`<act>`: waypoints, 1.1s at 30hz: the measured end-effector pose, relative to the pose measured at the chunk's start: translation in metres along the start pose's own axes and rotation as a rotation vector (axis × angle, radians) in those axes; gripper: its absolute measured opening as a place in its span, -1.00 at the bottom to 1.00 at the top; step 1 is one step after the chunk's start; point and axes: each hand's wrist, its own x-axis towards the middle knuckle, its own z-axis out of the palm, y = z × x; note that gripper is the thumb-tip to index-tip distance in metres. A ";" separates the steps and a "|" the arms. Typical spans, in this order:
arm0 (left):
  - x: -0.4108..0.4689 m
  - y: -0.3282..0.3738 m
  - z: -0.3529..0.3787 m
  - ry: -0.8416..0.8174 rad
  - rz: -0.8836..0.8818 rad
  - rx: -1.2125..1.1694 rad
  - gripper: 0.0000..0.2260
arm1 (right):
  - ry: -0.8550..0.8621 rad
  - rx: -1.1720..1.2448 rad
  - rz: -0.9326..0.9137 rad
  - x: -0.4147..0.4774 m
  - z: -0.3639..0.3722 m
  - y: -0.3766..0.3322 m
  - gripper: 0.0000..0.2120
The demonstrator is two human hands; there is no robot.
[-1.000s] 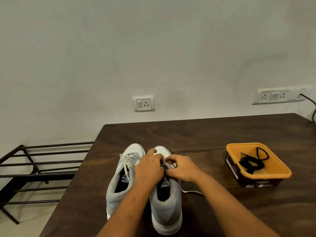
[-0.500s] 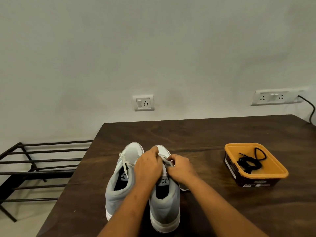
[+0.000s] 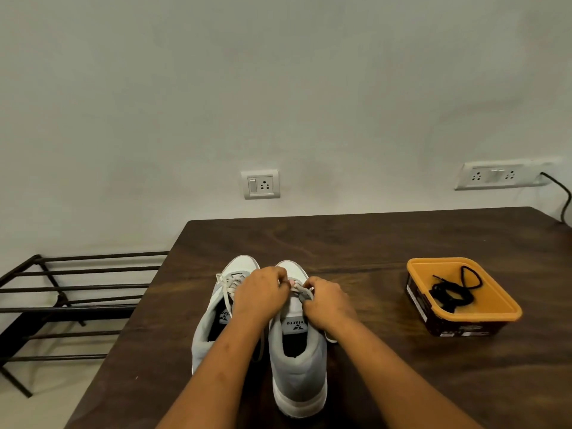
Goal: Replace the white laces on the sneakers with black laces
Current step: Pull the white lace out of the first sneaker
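Observation:
Two grey-and-white sneakers stand side by side on the dark wooden table (image 3: 371, 243), toes pointing away from me. The left sneaker (image 3: 213, 320) still carries its white lace (image 3: 226, 284). Over the lacing of the right sneaker (image 3: 298, 363) both hands work close together. My left hand (image 3: 263, 294) has its fingers curled at the eyelets, and my right hand (image 3: 328, 301) pinches the white lace there. A loose bit of white lace (image 3: 331, 339) shows by my right wrist. Black laces (image 3: 450, 292) lie coiled in an orange-rimmed tub (image 3: 483, 314) to the right.
A black metal rack (image 3: 62, 305) stands off the table's left edge. On the wall behind are a socket (image 3: 260, 184) and a switch plate (image 3: 498, 175) with a black cable (image 3: 561, 196) running down at the far right.
The white lace that trailed on the table beside my right wrist has been drawn in and is mostly gone from view. Both hands stayed at the right sneaker's eyelets.

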 end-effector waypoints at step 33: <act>-0.003 0.014 -0.019 0.180 -0.136 -0.957 -0.80 | -0.016 0.020 0.021 -0.004 -0.003 -0.002 -0.74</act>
